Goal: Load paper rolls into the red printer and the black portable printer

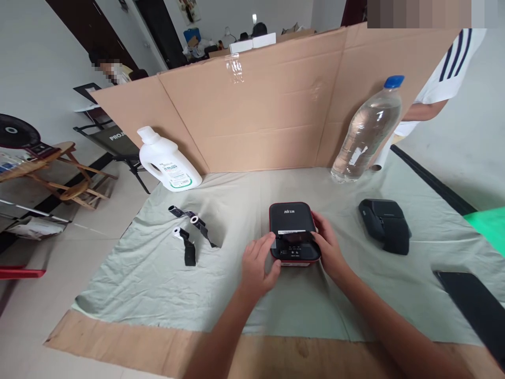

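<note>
Nearest the camera: two bare forearms (231, 313), reaching in over the plywood edge of a counter (130, 345). At their ends, left hand (256, 266) with bent fingers touching the left edge of a black, rounded-square plastic device with red trim (292, 218), firmness of hold impossible to tell; right hand (329, 247) grasping the right edge, thumb by a glossy dark strip above the control panel (292, 253). Device flat at mid-counter on a pale green cloth (138, 297).

Stage, as judged: handling under way, device in place, both hands not yet off it; extent remaining not shown. Leftward, apart from the device, three loose, partly unwound black rolls (190, 253), two with white cores visible. Rightward, a chunky black plastic gadget (384, 223) and a flat black slab (473, 301). Behind, a white plastic jug (168, 163), a clear, blue-capped bottle (366, 131) and a brown cardboard screen (256, 116).

Lettering: pale logo and white label on the device, too small to read; green-edged label on the jug, illegible; "PROJ" on a dark chair (112, 143) beyond.
</note>
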`<state>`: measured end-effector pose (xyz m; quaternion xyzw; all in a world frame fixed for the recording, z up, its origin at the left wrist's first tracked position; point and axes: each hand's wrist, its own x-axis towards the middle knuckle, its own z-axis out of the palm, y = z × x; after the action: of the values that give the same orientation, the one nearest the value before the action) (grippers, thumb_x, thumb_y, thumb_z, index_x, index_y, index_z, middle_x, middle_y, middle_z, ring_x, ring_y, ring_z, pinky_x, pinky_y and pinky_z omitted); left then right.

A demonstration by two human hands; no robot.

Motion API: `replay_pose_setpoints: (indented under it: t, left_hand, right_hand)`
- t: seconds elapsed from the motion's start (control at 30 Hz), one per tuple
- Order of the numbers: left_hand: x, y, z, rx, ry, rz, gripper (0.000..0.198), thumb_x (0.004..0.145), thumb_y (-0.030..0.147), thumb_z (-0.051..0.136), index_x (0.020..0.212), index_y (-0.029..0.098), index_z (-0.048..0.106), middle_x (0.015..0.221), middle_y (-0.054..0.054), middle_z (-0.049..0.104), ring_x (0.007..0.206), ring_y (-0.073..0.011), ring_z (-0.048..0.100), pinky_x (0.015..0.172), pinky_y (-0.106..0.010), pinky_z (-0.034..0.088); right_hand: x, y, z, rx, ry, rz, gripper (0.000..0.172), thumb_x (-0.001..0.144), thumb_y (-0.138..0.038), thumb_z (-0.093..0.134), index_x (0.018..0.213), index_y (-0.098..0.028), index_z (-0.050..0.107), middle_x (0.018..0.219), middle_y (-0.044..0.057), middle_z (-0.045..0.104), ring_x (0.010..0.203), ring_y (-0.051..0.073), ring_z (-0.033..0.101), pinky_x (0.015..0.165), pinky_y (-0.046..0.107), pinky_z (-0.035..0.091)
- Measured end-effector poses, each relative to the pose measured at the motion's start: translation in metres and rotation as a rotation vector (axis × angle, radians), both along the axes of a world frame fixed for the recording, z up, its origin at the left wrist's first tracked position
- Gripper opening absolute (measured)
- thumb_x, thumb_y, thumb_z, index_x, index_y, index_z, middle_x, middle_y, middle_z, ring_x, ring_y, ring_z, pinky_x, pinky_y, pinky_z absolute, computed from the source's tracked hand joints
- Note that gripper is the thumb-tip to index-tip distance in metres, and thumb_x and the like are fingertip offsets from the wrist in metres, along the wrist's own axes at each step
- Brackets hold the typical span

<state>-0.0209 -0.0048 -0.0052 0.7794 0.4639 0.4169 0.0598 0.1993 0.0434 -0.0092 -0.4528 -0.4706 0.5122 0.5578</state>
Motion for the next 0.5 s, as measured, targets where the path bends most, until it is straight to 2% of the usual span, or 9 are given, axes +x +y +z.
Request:
replay_pose_setpoints:
  t: [0.13, 0.23, 0.5]
  left_hand:
    - [0.001, 0.001, -0.003, -0.019, 0.032, 0.021, 0.05, 0.103, 0.042, 0.042, 0.148, 0.022, 0.049, 0.138, -0.015, 0.065, 0.12, -0.0297, 0.065, 0.096, -0.044, 0.05]
    - [0.002, 0.002, -0.007, -0.012, 0.003, 0.018, 0.05, 0.103, 0.043, 0.043, 0.147, 0.023, 0.05, 0.139, -0.015, 0.064, 0.123, -0.0299, 0.064, 0.099, -0.044, 0.05]
    - [0.0, -0.001, -0.019, -0.004, -0.091, -0.033, 0.057, 0.102, 0.037, 0.048, 0.157, 0.023, 0.037, 0.148, -0.017, 0.057, 0.135, -0.031, 0.058, 0.107, -0.049, 0.049]
  right_hand:
    - [-0.001, 0.0, 0.006, 0.016, 0.016, 0.026, 0.053, 0.092, -0.032, 0.06, 0.145, -0.035, 0.051, 0.157, 0.003, 0.05, 0.145, 0.027, 0.047, 0.123, 0.05, 0.037]
    - [-0.002, -0.001, 0.008, 0.013, 0.019, 0.029, 0.053, 0.092, -0.034, 0.061, 0.145, -0.034, 0.052, 0.156, 0.003, 0.051, 0.145, 0.027, 0.047, 0.122, 0.05, 0.038]
    - [-0.002, -0.003, -0.004, -0.036, 0.08, 0.014, 0.052, 0.092, -0.042, 0.064, 0.143, -0.035, 0.054, 0.154, 0.004, 0.053, 0.14, 0.029, 0.051, 0.118, 0.05, 0.042]
